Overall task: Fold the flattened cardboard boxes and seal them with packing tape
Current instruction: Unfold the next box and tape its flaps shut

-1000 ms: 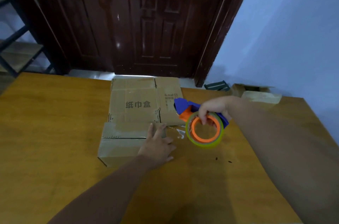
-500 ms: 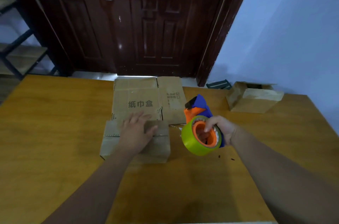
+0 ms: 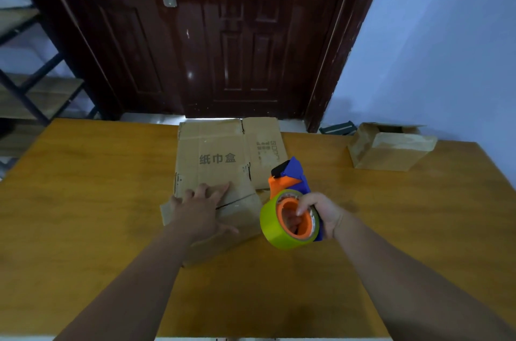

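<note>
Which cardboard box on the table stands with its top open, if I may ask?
The far-right box; the printed box lies flat, and the left hand rests on the small box.

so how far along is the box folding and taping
Done, seemingly: the far box at right stands folded, top open. In hand: the left hand presses flat on a small folded box while the right hand grips the tape dispenser, so sealing looks underway. Left: the flat cardboard behind it, not yet folded.
</note>
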